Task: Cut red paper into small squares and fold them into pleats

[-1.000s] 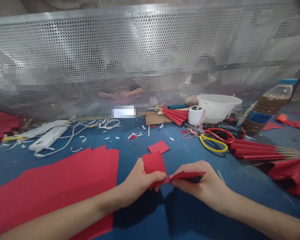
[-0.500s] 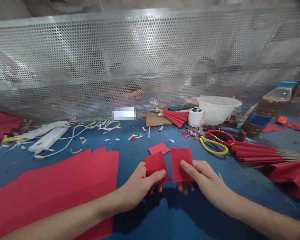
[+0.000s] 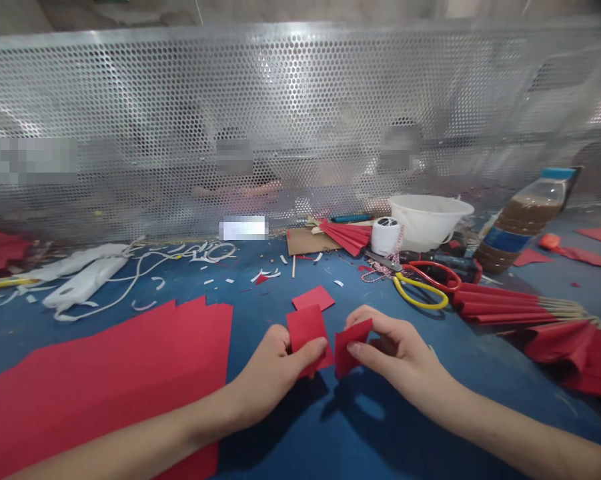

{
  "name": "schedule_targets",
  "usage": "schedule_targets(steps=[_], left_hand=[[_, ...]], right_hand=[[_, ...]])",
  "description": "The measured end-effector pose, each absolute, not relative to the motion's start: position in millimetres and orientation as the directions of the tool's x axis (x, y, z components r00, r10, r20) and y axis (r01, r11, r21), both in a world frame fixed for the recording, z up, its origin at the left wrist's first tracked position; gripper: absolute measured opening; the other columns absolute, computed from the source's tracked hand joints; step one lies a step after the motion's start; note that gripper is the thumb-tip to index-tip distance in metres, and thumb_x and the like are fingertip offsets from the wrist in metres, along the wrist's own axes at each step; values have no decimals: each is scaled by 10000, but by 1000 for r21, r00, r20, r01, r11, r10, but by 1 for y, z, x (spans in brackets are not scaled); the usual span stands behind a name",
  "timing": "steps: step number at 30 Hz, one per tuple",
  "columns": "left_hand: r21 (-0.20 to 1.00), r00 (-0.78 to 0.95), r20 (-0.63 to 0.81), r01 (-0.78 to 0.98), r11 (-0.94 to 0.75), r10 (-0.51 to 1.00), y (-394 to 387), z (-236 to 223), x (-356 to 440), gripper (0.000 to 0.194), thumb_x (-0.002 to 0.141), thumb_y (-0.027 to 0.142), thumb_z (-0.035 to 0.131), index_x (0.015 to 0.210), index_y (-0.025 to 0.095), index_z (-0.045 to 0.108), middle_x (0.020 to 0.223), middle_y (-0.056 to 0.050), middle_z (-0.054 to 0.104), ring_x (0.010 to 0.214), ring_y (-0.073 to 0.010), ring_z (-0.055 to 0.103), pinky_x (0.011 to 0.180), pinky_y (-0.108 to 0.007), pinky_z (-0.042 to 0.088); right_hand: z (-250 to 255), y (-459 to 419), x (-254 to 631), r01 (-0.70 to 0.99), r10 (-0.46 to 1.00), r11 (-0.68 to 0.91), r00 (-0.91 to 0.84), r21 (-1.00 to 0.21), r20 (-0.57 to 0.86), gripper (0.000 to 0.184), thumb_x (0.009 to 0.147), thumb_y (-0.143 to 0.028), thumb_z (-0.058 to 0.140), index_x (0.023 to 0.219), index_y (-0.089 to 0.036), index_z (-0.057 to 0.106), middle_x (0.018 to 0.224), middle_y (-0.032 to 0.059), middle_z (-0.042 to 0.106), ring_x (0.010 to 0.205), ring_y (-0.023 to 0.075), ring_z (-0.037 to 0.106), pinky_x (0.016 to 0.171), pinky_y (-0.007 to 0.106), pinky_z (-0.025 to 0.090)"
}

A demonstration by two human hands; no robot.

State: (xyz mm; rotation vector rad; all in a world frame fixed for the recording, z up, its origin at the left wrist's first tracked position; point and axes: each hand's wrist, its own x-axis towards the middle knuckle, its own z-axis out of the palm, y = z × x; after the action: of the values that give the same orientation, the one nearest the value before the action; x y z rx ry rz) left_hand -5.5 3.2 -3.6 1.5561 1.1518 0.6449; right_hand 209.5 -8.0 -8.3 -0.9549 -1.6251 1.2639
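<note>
My left hand [image 3: 285, 360] pinches a red paper square [image 3: 304, 327], its thumb lying across the front. Close beside it, my right hand [image 3: 390, 343] grips a second red paper square [image 3: 347, 357] between thumb and fingers. That second piece is turned at an angle, and a narrow gap separates the two. Just behind my left hand's piece, another red paper piece [image 3: 314, 297] lies on the blue table [image 3: 290, 440]. Large red sheets [image 3: 130, 360] overlap at the left, partly under my left forearm.
A white power strip [image 3: 87, 280] with cables lies back left. Scissors [image 3: 423, 290], a white bowl [image 3: 427, 217], a thread spool [image 3: 385, 235] and a tilted bottle [image 3: 523, 223] stand or lie back right. Pleated red paper [image 3: 505, 303] is at right. A perforated metal panel [image 3: 290, 100] spans the back.
My right hand has turned its red square from facing me to an angled pose, its fingers now curled at the top edge. My left hand still holds its square, nearly unmoved.
</note>
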Motion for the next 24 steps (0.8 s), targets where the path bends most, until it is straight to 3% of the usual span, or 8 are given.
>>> schedule_targets(steps=[3,7,10,13,17,21,24], left_hand=[[940,429,-156,342,0,890,1,-3,-6,447,926,510,550,640,172,491,532,51,434,491,-91,351,484,-217,272],[957,458,-141,290,3,878,-4,5,-5,509,1004,497,370,639,171,509,597,4,522,590,-128,473,599,-230,390],[975,499,-71,216,-45,864,-7,11,-4,505,1021,480,298,666,180,498,647,7,526,627,-132,456,650,-232,414],[968,588,-36,223,-119,808,-7,13,-4,434,999,461,387,694,174,501,666,29,478,635,-120,391,635,-216,386],[937,689,-146,326,-124,710,-7,11,-3,285,933,382,554,748,168,515,652,55,409,597,-102,327,533,-204,298],[918,685,-177,374,-133,707,-7,13,-5,343,977,349,472,702,158,548,659,19,521,612,-113,447,581,-209,364],[917,692,-186,376,-129,698,-7,14,-6,416,1007,370,417,705,150,601,670,-10,576,662,-134,526,654,-222,414]], right_hand=[[-8,-12,208,91,918,239,-346,-967,195,231,992,-353,562,877,-190,679,881,1,619,776,126,539,676,214,442],[-11,-14,204,67,941,157,-314,-985,128,203,970,-394,600,1028,-202,624,835,-9,642,718,120,546,621,211,442],[-15,-13,201,43,946,104,-312,-994,85,210,928,-388,662,944,-197,577,692,-53,583,606,92,502,555,194,404],[-17,-15,199,57,941,119,-326,-991,94,217,918,-373,670,876,-192,558,658,-60,584,577,85,496,542,193,386],[-15,-18,199,173,940,180,-321,-968,117,235,904,-386,674,834,-188,569,635,-52,584,572,97,492,540,211,372],[-12,-17,200,289,950,176,-300,-941,86,294,915,-433,646,1102,-210,602,612,-68,542,562,115,468,525,228,336],[-12,-16,202,269,927,166,-371,-949,57,282,942,-455,603,943,-179,663,633,-38,548,584,116,455,543,239,340]])
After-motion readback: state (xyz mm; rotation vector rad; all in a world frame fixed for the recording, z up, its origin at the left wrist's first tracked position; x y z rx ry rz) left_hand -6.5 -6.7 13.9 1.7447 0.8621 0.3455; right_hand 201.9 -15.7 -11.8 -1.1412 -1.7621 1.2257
